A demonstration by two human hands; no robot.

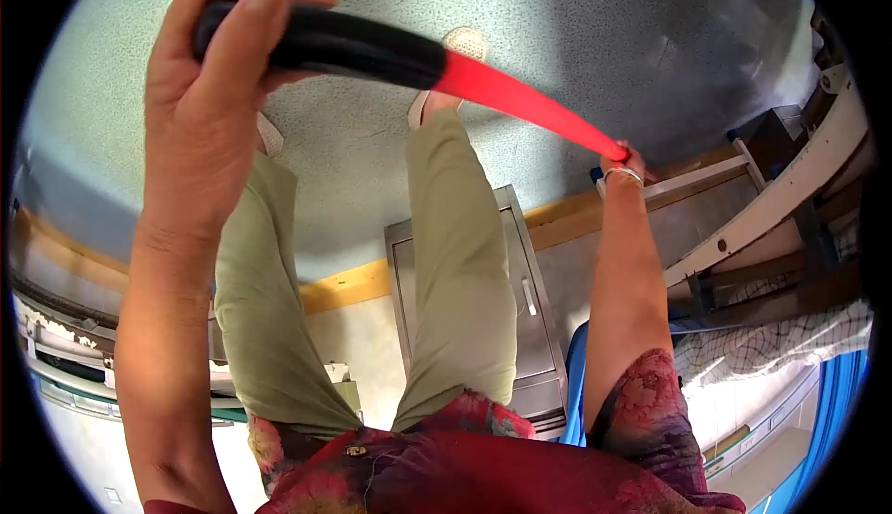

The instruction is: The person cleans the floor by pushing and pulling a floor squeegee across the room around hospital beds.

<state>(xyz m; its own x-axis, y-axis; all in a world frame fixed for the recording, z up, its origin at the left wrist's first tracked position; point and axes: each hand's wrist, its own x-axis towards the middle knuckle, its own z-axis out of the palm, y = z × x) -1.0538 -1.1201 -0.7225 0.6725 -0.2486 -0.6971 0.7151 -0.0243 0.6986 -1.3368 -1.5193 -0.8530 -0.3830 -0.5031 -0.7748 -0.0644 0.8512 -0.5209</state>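
Observation:
A resistance band with a black padded grip (358, 45) and a red strip (530, 103) stretches across the upper part of the view. My left hand (232, 54), close to the camera at upper left, is wrapped round the outer end of the black grip. Farther off on the right, my right hand (626, 158) closes on the narrow far end of the red strip; its fingers are small and partly hidden. Between the hands the band runs nearly straight, sloping down to the right. A light bracelet (624, 175) circles my right wrist.
My legs in light green trousers (455, 263) stand on a speckled green floor (353, 142), with light shoes (466, 43). Below is a grey cabinet door (530, 296) with a handle. At right are a pale curved frame (790, 175) and a checked cloth (771, 347).

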